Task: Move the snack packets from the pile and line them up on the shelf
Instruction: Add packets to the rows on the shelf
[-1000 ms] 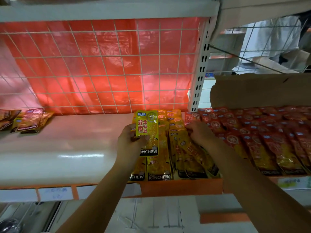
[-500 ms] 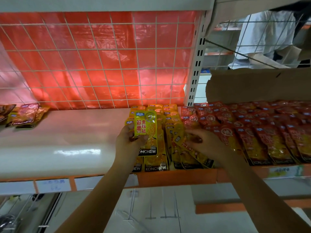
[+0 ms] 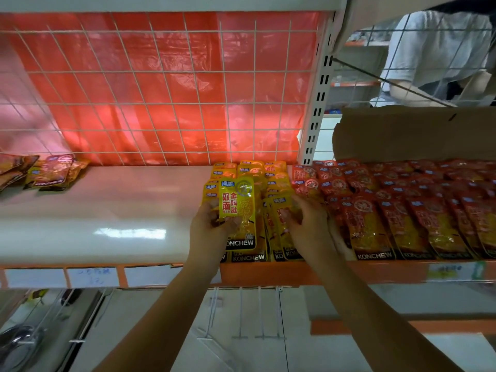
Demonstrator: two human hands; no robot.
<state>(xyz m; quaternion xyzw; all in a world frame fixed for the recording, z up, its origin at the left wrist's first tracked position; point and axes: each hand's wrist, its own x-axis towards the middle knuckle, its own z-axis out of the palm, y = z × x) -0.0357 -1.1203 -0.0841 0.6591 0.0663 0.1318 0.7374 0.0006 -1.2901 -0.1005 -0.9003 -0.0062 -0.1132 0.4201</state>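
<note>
My left hand (image 3: 212, 224) grips a small stack of yellow KONCHEW snack packets (image 3: 237, 208), held upright-tilted above the yellow rows (image 3: 252, 170) lying on the white shelf (image 3: 107, 210). My right hand (image 3: 308, 224) rests on the rightmost yellow row, fingers curled round a yellow packet (image 3: 281, 210) there. Rows of red packets (image 3: 389, 200) lie in overlapping lines to the right. A loose pile of brownish packets (image 3: 51, 173) sits at the shelf's far left.
A white wire grid with red plastic sheet (image 3: 161, 89) backs the shelf. A cardboard flap (image 3: 416, 132) stands behind the red rows. A white upright post (image 3: 316, 103) divides the bays. A person in a light shirt (image 3: 434, 44) is behind the grid at right.
My right hand has drawn back toward the front of the yellow rows and onto a packet. My left hand keeps its stack at about the same spot.
</note>
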